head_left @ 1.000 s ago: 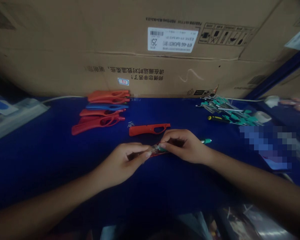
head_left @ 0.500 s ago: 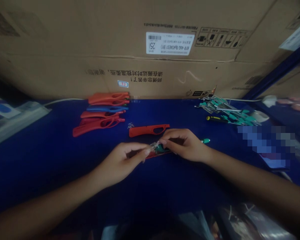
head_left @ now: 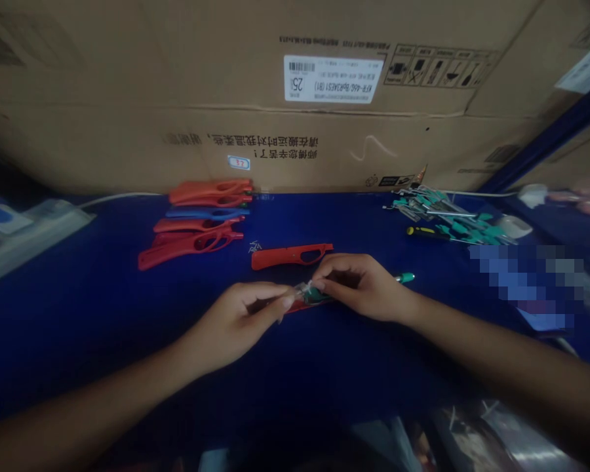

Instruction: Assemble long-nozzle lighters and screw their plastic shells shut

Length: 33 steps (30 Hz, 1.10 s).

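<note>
Hands barely shift: left hand and right hand pinch, seemingly, one green-red part, best braced on the table.

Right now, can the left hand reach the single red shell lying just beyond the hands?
Probably yes. The red shell lies alone on the blue cloth just past the left hand, with nothing between. That hand is pinching a small part with the right hand.

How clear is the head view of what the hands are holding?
Head view: dim and underexposed; the small part pinched between left hand and right hand is soft; wide-angle distortion bows the cardboard box; a pixelated patch masks part of the table.
</note>
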Available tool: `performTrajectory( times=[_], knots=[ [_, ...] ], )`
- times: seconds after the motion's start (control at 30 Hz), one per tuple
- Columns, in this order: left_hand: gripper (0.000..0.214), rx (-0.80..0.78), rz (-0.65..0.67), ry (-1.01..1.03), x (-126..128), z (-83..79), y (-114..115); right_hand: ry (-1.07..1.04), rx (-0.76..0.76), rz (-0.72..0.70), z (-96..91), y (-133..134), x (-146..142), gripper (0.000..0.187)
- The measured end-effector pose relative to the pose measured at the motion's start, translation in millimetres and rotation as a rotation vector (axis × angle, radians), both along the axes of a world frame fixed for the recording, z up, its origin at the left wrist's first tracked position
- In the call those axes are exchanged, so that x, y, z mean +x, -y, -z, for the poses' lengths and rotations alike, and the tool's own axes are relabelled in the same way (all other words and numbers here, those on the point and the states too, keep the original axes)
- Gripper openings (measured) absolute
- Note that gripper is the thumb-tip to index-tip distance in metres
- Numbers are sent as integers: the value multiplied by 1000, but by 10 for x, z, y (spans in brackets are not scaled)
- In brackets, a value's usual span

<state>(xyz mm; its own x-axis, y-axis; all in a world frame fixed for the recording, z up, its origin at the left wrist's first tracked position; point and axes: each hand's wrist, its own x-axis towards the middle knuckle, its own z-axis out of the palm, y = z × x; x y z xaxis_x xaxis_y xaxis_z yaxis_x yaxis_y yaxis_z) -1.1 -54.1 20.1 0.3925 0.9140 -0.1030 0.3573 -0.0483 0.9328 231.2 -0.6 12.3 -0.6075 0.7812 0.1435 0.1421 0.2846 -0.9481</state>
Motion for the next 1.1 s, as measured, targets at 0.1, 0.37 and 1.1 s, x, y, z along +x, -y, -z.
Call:
performTrajectory(
  times=[0.1,0.37,1.1],
  knots=[
    [28,21,15,-19,-4,6,-4,8,-19,-6,-6,3,5,19],
    [31,-28,7,-59,8,-60,-16,49,4,-60,-23,-3,22,17],
    [15,423,93,-542,-149,-174,46,286,666,-207,-97,-9,106,27]
  ],
)
